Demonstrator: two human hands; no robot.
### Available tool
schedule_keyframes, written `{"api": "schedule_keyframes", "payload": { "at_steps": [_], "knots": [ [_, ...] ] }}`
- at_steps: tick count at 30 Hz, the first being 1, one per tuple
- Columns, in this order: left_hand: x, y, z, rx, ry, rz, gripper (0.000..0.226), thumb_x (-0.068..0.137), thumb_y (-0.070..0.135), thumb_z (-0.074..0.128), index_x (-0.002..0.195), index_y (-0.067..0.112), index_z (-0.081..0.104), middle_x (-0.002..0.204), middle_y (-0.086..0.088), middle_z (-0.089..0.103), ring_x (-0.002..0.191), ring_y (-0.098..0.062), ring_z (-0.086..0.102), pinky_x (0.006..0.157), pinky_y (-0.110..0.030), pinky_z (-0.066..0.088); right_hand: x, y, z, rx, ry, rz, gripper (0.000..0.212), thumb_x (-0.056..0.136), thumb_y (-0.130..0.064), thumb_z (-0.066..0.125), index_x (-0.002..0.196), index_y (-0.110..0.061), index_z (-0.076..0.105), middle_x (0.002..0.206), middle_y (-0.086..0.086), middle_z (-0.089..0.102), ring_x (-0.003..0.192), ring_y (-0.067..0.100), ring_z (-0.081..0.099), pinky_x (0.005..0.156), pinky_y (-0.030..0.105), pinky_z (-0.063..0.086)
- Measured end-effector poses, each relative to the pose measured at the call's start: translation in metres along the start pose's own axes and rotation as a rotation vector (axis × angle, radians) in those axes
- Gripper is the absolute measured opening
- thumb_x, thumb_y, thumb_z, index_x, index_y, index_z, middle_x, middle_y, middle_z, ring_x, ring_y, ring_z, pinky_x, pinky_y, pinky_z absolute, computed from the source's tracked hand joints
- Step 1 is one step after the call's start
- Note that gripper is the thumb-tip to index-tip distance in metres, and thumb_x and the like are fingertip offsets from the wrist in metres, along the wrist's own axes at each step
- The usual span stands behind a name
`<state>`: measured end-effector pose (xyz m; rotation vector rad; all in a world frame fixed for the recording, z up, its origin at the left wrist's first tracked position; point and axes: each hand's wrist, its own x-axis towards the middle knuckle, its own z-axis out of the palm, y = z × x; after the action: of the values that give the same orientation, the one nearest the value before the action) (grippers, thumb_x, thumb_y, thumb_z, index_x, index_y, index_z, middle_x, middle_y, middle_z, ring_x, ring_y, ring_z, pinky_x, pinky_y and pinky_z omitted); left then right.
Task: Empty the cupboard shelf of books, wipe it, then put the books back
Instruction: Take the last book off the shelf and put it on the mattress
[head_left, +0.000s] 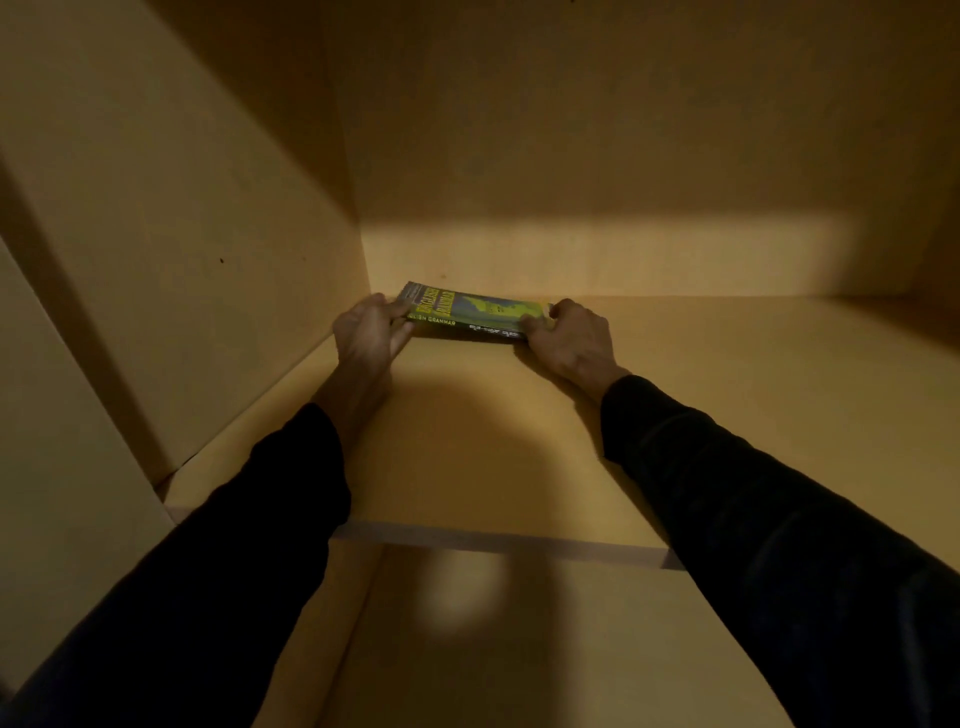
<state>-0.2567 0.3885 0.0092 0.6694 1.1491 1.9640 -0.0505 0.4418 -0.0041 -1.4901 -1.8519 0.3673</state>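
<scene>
Black long sleeves (208, 561) nearest. Beyond: tan wooden cupboard shelf (727, 405). At shelf's rear left corner: flat green-and-yellow paperback grammar book (470, 312), left hand (366, 338) and right hand (569, 340) pinching its ends, likely squaring it against back wall.

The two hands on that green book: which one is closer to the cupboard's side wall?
The left hand, gripping the book at its end in the corner by the side wall. The right hand holds the opposite end, out toward open shelf.
</scene>
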Motion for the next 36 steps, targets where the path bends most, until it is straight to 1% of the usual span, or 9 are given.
{"api": "schedule_keyframes", "payload": {
  "at_steps": [6,11,14,18,21,25,29,32,36],
  "knots": [
    [0.004,0.0,-0.003,-0.17,-0.012,0.027,0.023,0.086,-0.022,0.05,0.106,-0.013,0.056,0.103,-0.025,0.063,0.089,-0.025,0.066,0.075,-0.025,0.06,-0.011,-0.01,0.012,-0.03,-0.038,-0.089,0.048,0.09,-0.054,0.053,0.111,-0.013,0.068,0.11,0.013,0.062,0.095,0.03,0.055,0.073,0.029,0.041],
    [0.0,0.001,-0.003,-0.171,-0.025,0.047,0.038,0.086,-0.019,0.055,0.123,-0.018,0.05,0.089,-0.014,0.064,0.082,-0.017,0.065,0.082,-0.022,0.057,-0.027,-0.015,0.009,-0.001,-0.063,-0.186,0.042,0.086,-0.051,0.059,0.105,-0.016,0.072,0.111,0.011,0.063,0.098,0.028,0.057,0.081,0.033,0.051],
    [-0.005,-0.001,0.0,0.001,-0.09,0.022,0.006,0.088,-0.008,0.06,0.092,-0.005,0.061,0.064,0.0,0.065,0.06,-0.009,0.06,0.085,-0.017,0.052,-0.039,-0.021,0.011,0.023,-0.098,-0.281,0.038,0.084,-0.051,0.059,0.1,-0.021,0.076,0.105,0.009,0.067,0.088,0.025,0.06,0.074,0.031,0.053],
    [-0.005,-0.005,0.0,0.126,-0.123,0.023,0.026,0.085,-0.01,0.059,0.108,0.001,0.061,0.104,-0.011,0.069,0.094,-0.021,0.068,0.087,-0.03,0.055,-0.054,-0.028,0.008,0.017,-0.131,-0.414,0.032,0.088,-0.049,0.059,0.094,-0.024,0.078,0.078,0.001,0.063,0.074,0.023,0.053,0.064,0.025,0.036],
    [-0.004,-0.007,0.001,0.133,-0.102,0.034,0.025,0.085,-0.016,0.053,0.1,0.004,0.059,0.094,-0.008,0.067,0.086,-0.019,0.067,0.079,-0.03,0.059,-0.062,-0.032,0.004,0.023,-0.158,-0.458,0.03,0.09,-0.048,0.058,0.093,-0.026,0.078,0.073,-0.001,0.061,0.069,0.021,0.054,0.06,0.025,0.036],
    [-0.007,-0.003,0.002,0.009,-0.1,-0.026,0.025,0.09,-0.013,0.05,0.085,0.011,0.057,0.086,-0.006,0.065,0.076,-0.015,0.064,0.07,-0.025,0.058,-0.056,-0.029,0.001,0.195,-0.011,-0.283,0.038,0.09,-0.049,0.05,0.088,-0.022,0.077,0.072,0.003,0.068,0.068,0.021,0.057,0.063,0.029,0.044],
    [-0.012,0.003,0.002,-0.094,-0.111,-0.044,0.018,0.094,-0.005,0.05,0.098,0.01,0.06,0.087,-0.004,0.069,0.065,-0.008,0.067,0.057,-0.017,0.054,-0.043,-0.019,-0.016,0.414,0.196,0.01,0.058,0.085,-0.06,0.054,0.115,-0.013,0.069,0.113,0.007,0.07,0.106,0.024,0.062,0.093,0.029,0.046],
    [-0.018,0.003,0.006,-0.157,-0.198,-0.05,0.031,0.095,-0.002,0.048,0.124,0.0,0.056,0.114,-0.016,0.068,0.094,-0.025,0.069,0.077,-0.032,0.059,-0.037,-0.013,-0.027,0.622,0.086,0.171,0.071,0.085,-0.064,0.059,0.13,-0.009,0.057,0.122,0.005,0.065,0.111,0.021,0.061,0.104,0.031,0.042],
    [-0.035,0.007,0.014,-0.151,-0.281,-0.048,0.031,0.095,-0.005,0.047,0.123,0.003,0.056,0.103,-0.014,0.067,0.077,-0.021,0.069,0.066,-0.029,0.059,-0.05,-0.026,-0.032,0.957,-0.218,0.118,0.055,0.088,-0.055,0.06,0.111,-0.006,0.07,0.103,0.007,0.075,0.096,0.024,0.072,0.092,0.041,0.054]
  ]
}}
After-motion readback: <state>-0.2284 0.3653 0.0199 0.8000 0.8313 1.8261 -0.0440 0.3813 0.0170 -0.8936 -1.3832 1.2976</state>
